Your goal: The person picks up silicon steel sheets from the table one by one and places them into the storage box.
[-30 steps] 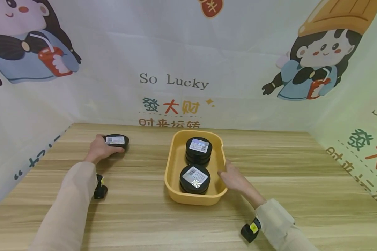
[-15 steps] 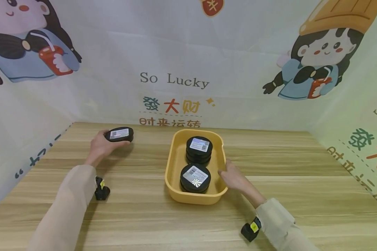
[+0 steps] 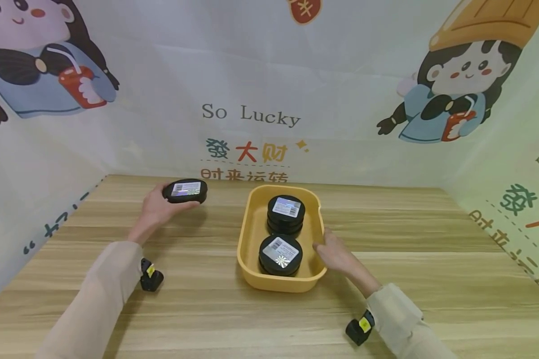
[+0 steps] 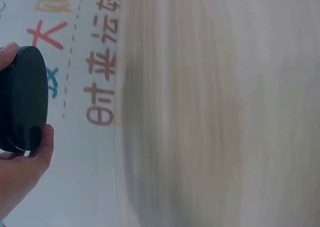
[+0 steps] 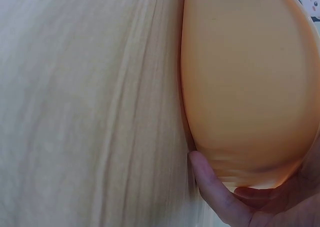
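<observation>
In the head view my left hand (image 3: pixel 160 205) grips a flat round black container (image 3: pixel 186 190) by its sides, above the table at the back left. A white label with a barcode covers part of its upper face. The left wrist view shows the container's plain dark face (image 4: pixel 29 97) between thumb and fingers. A yellow plastic tub (image 3: pixel 244 227) stands near the middle, with my right hand (image 3: pixel 337 254) holding its right wall. From the right wrist the tub's orange-looking outer wall (image 5: pixel 250 82) fills much of the view, with fingers (image 5: pixel 212 184) against it.
Inside the tub sit two stacks of similar labelled black containers, a rear stack (image 3: pixel 286 207) and a front stack (image 3: pixel 280 255). Printed cloth walls (image 3: pixel 251 65) rise behind and beside the wooden table (image 3: pixel 408 219). A small black camera hangs at each wrist.
My left hand has lifted the black container off the table and moved it right and slightly farther back. My right hand and the tub stay in place.
</observation>
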The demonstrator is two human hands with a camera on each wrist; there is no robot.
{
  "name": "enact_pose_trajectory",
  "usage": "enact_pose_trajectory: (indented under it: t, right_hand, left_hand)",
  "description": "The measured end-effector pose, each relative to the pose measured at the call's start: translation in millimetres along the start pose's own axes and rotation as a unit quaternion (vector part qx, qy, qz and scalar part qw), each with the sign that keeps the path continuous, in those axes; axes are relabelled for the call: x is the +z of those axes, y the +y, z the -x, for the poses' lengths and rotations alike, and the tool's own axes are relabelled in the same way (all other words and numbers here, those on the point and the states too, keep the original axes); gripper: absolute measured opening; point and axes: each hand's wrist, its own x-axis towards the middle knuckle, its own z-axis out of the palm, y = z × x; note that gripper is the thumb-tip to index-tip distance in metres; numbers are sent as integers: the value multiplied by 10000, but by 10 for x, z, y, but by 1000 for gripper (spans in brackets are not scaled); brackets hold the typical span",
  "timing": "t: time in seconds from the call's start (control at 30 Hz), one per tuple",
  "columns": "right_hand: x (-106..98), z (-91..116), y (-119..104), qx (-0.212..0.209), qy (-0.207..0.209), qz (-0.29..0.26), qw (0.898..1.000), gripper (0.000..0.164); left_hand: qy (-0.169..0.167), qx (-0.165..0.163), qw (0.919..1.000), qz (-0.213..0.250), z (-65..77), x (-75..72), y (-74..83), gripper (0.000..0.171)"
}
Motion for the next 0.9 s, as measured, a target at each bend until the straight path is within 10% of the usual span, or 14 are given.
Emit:
enact_pose_trajectory:
  t: [0.9]
  right_hand:
    - [9,-7,31,-95,73,71,9999,39]
  left_hand:
    - [-766,954,9870,1046,356,251,414,81]
